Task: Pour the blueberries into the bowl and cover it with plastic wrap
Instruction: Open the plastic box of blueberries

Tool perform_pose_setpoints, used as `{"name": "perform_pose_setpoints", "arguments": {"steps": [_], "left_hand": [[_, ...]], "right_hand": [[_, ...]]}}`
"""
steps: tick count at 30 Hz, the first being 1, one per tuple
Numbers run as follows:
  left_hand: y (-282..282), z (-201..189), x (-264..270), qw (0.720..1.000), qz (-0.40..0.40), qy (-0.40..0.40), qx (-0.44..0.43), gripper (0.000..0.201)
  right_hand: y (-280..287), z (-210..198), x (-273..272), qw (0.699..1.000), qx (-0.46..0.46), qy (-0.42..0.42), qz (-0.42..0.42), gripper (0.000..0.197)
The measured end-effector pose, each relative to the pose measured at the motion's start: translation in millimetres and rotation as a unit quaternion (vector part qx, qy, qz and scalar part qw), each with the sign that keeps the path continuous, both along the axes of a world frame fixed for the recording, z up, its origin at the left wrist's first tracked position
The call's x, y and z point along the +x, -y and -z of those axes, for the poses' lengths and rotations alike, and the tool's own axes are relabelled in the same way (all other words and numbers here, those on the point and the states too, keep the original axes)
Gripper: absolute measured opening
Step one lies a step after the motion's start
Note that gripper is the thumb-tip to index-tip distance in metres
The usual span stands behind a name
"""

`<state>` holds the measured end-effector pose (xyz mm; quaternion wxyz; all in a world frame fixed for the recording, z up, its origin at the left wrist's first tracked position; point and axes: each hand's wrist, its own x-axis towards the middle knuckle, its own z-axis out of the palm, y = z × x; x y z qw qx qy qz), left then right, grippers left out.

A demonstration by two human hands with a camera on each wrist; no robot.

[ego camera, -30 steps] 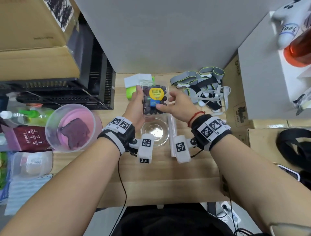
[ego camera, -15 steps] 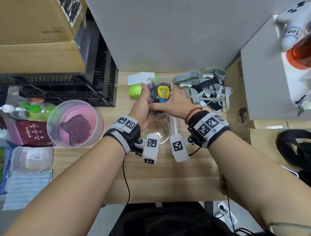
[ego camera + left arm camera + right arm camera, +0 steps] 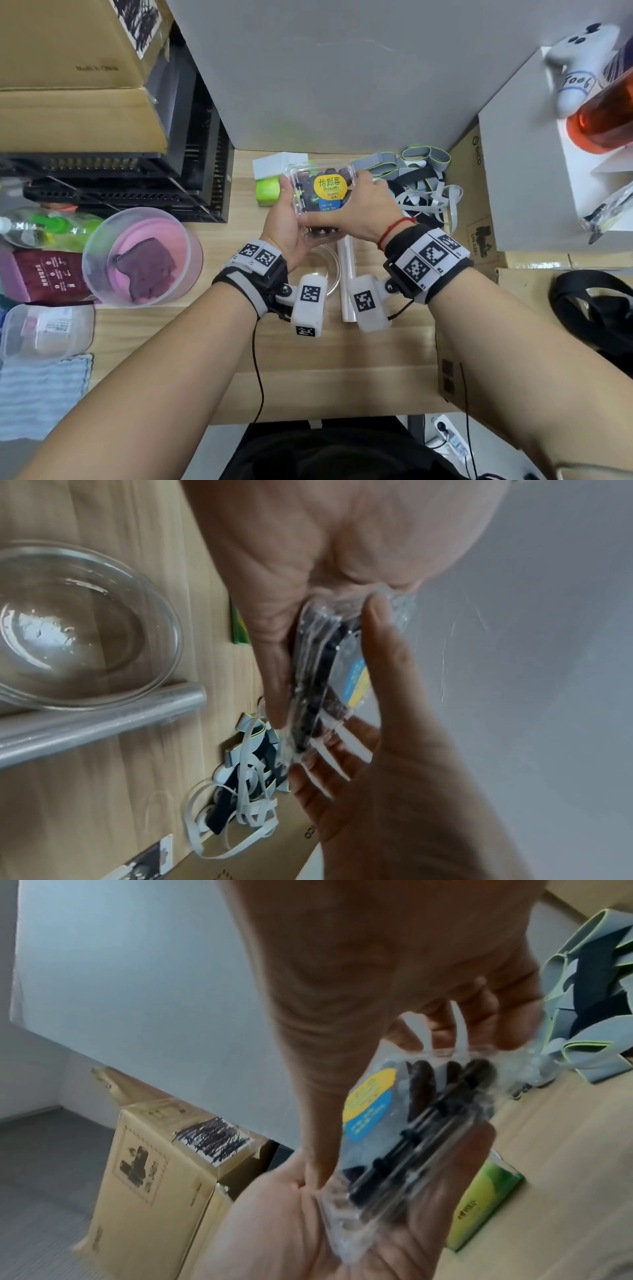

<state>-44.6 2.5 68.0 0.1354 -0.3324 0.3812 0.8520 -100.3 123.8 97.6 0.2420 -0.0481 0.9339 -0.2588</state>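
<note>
A clear plastic clamshell of blueberries (image 3: 323, 198) with a yellow and blue label is held in the air between both hands, its lid still down. My left hand (image 3: 286, 219) grips its left side and underside. My right hand (image 3: 359, 209) grips its right side, thumb along the near edge. The box (image 3: 325, 680) shows edge-on in the left wrist view, and the box (image 3: 404, 1137) lies on the left palm in the right wrist view. The empty glass bowl (image 3: 330, 270) (image 3: 78, 626) sits on the table below, partly hidden by my wrists. The plastic wrap roll (image 3: 347, 274) (image 3: 95, 723) lies right of the bowl.
A green tissue pack (image 3: 269, 192) and a white box (image 3: 277, 163) lie behind the hands. A tangle of grey straps (image 3: 418, 181) lies at the right. A pink-lined plastic tub (image 3: 142, 257) stands left. Cardboard boxes (image 3: 78, 78) and a black rack (image 3: 191, 164) flank the wooden table (image 3: 308, 370).
Both hands have lifted the blueberry box up and a little farther from the bowl. The right hand has closed more fully round the box's right side.
</note>
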Motion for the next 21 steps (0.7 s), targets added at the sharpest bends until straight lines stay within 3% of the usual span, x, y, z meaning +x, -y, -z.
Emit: {"name": "perform_pose_setpoints", "arguments": {"steps": [5,9,12,15,18,21], "left_hand": [[18.8,9.5,0.9,1.000,-0.020,0.005,0.000,0.076],[14.7,20.6,9.3,0.997,-0.021,-0.001,-0.075,0.048],[14.9,30.4,13.5,0.997,-0.044,-0.010,-0.062,0.050],[16.2,34.7,14.1,0.997,-0.049,-0.019,-0.057,0.035],[16.8,35.0,14.6,0.998,-0.037,-0.025,-0.053,0.041],[19.5,35.7,13.8,0.998,-0.026,-0.020,-0.051,0.036]], "right_hand": [[-8.5,12.1,-7.4,0.996,-0.076,-0.020,0.044,0.080],[-5.6,22.5,-5.0,0.993,-0.090,-0.043,0.060,0.062],[-4.3,28.8,-5.7,0.994,-0.090,-0.030,0.059,0.049],[-3.9,33.0,-7.8,0.992,-0.110,-0.019,0.060,0.042],[-3.6,33.6,-8.3,0.990,-0.129,0.005,0.054,0.041],[-1.6,36.4,-5.3,0.987,-0.153,0.023,0.047,0.033]]}}
